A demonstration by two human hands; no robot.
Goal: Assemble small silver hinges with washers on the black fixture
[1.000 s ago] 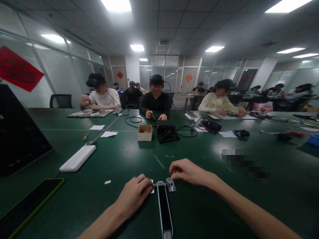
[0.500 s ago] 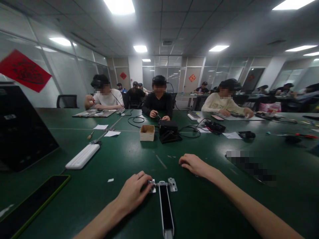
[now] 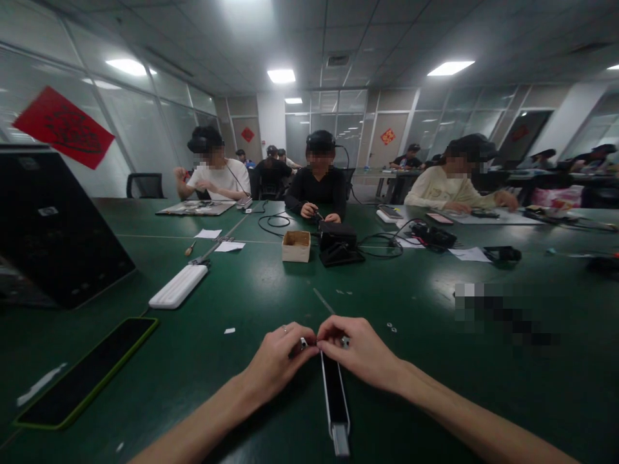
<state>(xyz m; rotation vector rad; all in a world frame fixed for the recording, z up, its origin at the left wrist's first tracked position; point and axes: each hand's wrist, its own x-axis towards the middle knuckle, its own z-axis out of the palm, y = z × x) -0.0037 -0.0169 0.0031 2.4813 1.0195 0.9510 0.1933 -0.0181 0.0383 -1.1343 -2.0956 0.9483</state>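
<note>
A long black bar with silver metal ends (image 3: 334, 396) lies on the green table (image 3: 425, 386), pointing toward me. My left hand (image 3: 280, 357) and my right hand (image 3: 355, 351) meet at its far end. Both have their fingers pinched closed around the small silver brackets there. The left fingertips touch the right fingertips. The hands hide most of the brackets. A few tiny screws (image 3: 391, 328) lie just right of my right hand.
A phone in a green case (image 3: 87, 372) and a white ridged block (image 3: 178, 287) lie to the left, beside a black laptop lid (image 3: 53, 232). A cardboard box (image 3: 296, 245) and a black device (image 3: 338, 245) stand mid-table. Three people sit across the table.
My right hand has come back from the table on the right to the bar's far end, meeting the left hand. The camera has shifted a little left.
</note>
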